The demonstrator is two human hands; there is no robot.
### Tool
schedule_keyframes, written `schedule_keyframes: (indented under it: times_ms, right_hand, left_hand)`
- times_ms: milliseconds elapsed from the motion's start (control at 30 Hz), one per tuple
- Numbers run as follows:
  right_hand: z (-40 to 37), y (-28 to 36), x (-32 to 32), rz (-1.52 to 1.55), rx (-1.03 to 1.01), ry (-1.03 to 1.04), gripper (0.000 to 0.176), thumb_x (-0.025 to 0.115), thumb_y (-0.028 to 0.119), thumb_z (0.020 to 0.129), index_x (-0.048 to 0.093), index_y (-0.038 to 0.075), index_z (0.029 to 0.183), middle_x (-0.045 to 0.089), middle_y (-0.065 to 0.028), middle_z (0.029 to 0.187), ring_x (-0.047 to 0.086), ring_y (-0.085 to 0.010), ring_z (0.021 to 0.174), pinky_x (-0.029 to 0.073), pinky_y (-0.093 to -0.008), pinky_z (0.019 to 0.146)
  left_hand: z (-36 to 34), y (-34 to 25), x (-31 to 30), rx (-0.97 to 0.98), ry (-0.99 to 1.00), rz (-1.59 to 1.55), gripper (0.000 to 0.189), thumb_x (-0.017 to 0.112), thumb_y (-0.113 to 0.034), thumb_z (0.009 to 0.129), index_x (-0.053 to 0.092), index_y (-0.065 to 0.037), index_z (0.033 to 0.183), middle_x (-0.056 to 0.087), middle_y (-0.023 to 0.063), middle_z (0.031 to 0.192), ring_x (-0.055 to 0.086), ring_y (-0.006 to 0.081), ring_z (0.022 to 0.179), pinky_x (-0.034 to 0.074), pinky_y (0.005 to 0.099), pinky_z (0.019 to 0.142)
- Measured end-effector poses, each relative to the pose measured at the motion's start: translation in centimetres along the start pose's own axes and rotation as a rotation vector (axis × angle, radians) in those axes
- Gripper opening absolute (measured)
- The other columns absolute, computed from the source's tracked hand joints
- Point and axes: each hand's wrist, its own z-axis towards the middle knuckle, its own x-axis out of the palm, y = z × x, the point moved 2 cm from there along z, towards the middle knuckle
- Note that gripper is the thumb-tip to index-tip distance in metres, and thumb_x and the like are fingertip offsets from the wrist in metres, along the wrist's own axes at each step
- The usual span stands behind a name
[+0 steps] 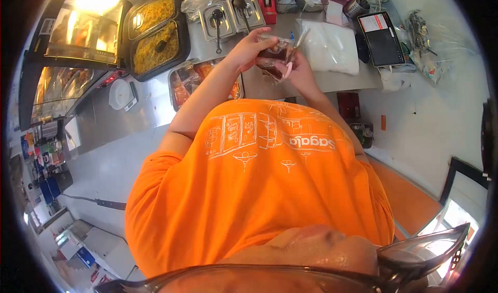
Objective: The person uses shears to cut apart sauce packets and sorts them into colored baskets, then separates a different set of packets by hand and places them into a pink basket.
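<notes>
Over the desk (254,89), the left hand (250,49) and right hand (300,72) pinch a clear packet (274,56) with dark contents from opposite sides, likely to steady its limp plastic, while a metal tray (172,88) of wrapped food (182,93) lies near, presumably for easy reach.

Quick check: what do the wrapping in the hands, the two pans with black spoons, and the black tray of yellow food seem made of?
Wrapping: thin, clear plastic, likely film; it looks glossy and creased, with dark contents showing through.
Pans: probably stainless steel, judging by their silvery-grey shine.
Tray: likely moulded plastic, smooth and dark, though coated metal is possible.
</notes>
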Motion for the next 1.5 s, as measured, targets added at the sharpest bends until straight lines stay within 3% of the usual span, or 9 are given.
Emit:
schedule_keyframes:
  times_ms: [33,133,267,300,400,533,667,1067,1500]
  right_hand:
    - [0.1,0.1,-0.2,-0.021,0.129,-0.058,0.048,0.069,0.001,0.084,0.047,0.005,0.126,0.063,-0.0074,0.109,0.063,-0.0148,0.095,0.052,-0.0284,0.079]
    - [0.9,1.2,0.4,0.177,-0.036,-0.120,0.044,0.069,0.003,0.084,0.049,0.005,0.124,0.064,-0.0072,0.108,0.063,-0.0131,0.092,0.052,-0.0264,0.074]
    - [1.0,3.7,-0.5,0.015,-0.018,-0.142,0.039,0.071,0.005,0.084,0.055,0.004,0.119,0.063,-0.0050,0.106,0.062,-0.0111,0.085,0.051,-0.0250,0.071]
    - [0.3,5.0,-1.1,-0.058,0.144,-0.148,0.040,0.072,0.007,0.084,0.056,0.002,0.120,0.063,-0.0023,0.098,0.061,-0.0094,0.083,0.050,-0.0242,0.071]
    - [-0.6,4.7,-4.7,-0.289,-0.018,0.109,0.047,0.073,0.011,0.085,0.054,0.003,0.127,0.059,0.0035,0.087,0.055,-0.0051,0.076,0.046,-0.0209,0.067]
    - [-3.4,7.0,-8.1,-0.522,0.299,0.422,0.050,0.075,0.017,0.084,0.056,0.009,0.130,0.050,0.0084,0.083,0.044,-0.0023,0.071,0.038,-0.0184,0.064]
    - [-4.1,8.5,-7.8,-0.461,0.397,0.516,0.049,0.078,0.021,0.081,0.061,0.007,0.124,0.050,0.0087,0.080,0.045,-0.0025,0.071,0.039,-0.0201,0.064]
    - [-3.1,7.8,-6.0,-0.463,0.320,0.538,0.047,0.079,0.023,0.080,0.064,0.004,0.120,0.066,-0.0004,0.098,0.058,-0.0060,0.087,0.047,-0.0236,0.077]
    - [-3.5,8.0,-6.0,-0.436,0.410,0.577,0.045,0.079,0.022,0.080,0.064,0.006,0.119,0.058,0.0063,0.085,0.051,-0.0036,0.078,0.042,-0.0212,0.069]
  left_hand:
    - [0.0,0.0,-0.2,-0.005,-0.004,-0.082,0.063,0.067,-0.018,0.090,0.034,-0.010,0.143,0.061,0.0096,0.114,0.059,0.0213,0.107,0.052,0.0381,0.089]
    - [-0.5,1.2,-0.8,0.054,0.015,-0.054,0.060,0.067,-0.020,0.090,0.036,-0.013,0.141,0.061,0.0101,0.115,0.059,0.0218,0.106,0.050,0.0385,0.090]
    - [-1.2,2.5,-1.0,0.258,0.189,0.063,0.057,0.062,-0.002,0.090,0.037,-0.012,0.141,0.061,0.0097,0.117,0.059,0.0171,0.105,0.049,0.0315,0.090]
    - [-1.2,2.3,-1.1,0.246,0.148,0.159,0.054,0.060,0.004,0.089,0.042,-0.009,0.138,0.060,0.0077,0.118,0.059,0.0138,0.103,0.049,0.0269,0.089]
    - [-2.7,0.0,-0.2,0.262,0.113,0.218,0.048,0.061,0.003,0.089,0.048,-0.006,0.133,0.059,0.0052,0.119,0.060,0.0121,0.100,0.050,0.0256,0.089]
    - [-3.5,-1.8,-0.4,0.249,0.096,0.391,0.049,0.061,0.004,0.089,0.048,-0.006,0.134,0.057,0.0028,0.122,0.059,0.0104,0.099,0.049,0.0255,0.089]
    - [-3.3,-1.7,-0.5,0.283,0.135,0.379,0.051,0.063,0.004,0.088,0.048,-0.006,0.136,0.056,0.0026,0.125,0.058,0.0100,0.101,0.049,0.0250,0.088]
    - [-3.9,-1.0,1.0,0.264,0.190,0.523,0.055,0.063,0.004,0.087,0.045,-0.006,0.138,0.062,0.0033,0.115,0.059,0.0095,0.099,0.049,0.0254,0.088]
    - [-4.0,-0.7,1.0,0.378,0.208,0.542,0.056,0.064,0.005,0.086,0.046,-0.006,0.138,0.060,0.0046,0.119,0.058,0.0101,0.103,0.049,0.0256,0.089]
